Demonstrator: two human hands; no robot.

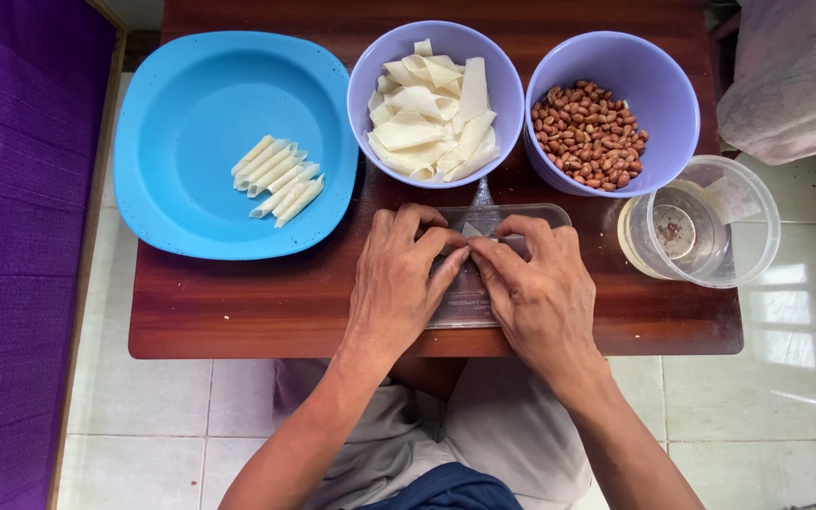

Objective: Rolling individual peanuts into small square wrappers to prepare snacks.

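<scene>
Both hands meet over a clear plastic board (484, 274): the left hand (399, 283) and right hand (535, 288) press fingertips together, pinching a small pale wrapper piece (471, 230). Just beyond the fingers sits a bowl of wrapper strips (434, 104), with a bowl of peanuts (606, 109) alongside

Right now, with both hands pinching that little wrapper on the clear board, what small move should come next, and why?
Probably keep rolling the wrapper forward into a tight tube. Both the left hand and right hand have fingertips meeting on it over the clear board, and the blue plate already holds finished rolls of that shape. Whether a filling is inside is hidden by the fingers.
</scene>
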